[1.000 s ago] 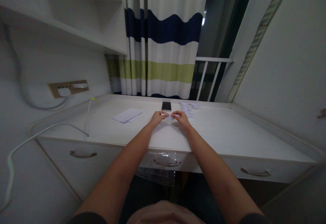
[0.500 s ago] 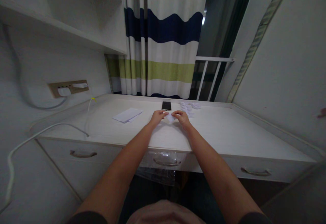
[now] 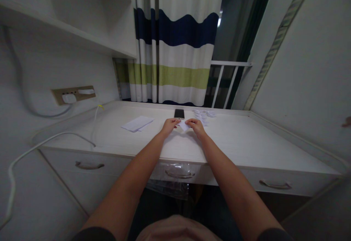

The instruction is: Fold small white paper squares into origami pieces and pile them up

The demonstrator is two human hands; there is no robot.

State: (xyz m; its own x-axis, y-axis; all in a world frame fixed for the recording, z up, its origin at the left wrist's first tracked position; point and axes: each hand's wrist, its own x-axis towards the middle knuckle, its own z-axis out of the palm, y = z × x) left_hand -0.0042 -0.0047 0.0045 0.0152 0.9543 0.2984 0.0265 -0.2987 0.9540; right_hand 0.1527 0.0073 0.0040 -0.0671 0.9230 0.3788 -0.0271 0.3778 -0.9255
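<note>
A small piece of white paper (image 3: pixel 183 125) is held between my two hands, just above the white desk (image 3: pixel 246 142). My left hand (image 3: pixel 169 125) pinches its left edge between thumb and fingers. On the opposite edge, my right hand (image 3: pixel 195 125) is closed on the paper in a similar pinch. Whether the paper is folded is too small to tell for certain. Right behind the hands lies a dark phone (image 3: pixel 179 113). Several small folded white paper pieces (image 3: pixel 201 116) sit in a group beyond my right hand.
Flat white sheets (image 3: pixel 138 123) lie left of my hands. A white cable (image 3: pixel 68 133) crosses the desk's left end from the wall socket (image 3: pixel 73 95). Drawers with handles (image 3: pixel 179 175) run along the front edge. A striped curtain (image 3: pixel 181 54) hangs behind the desk.
The paper between my hands shows slightly wider, with a very small shift of the fingers. Both hands keep their hold and place, and the other things lie as before.
</note>
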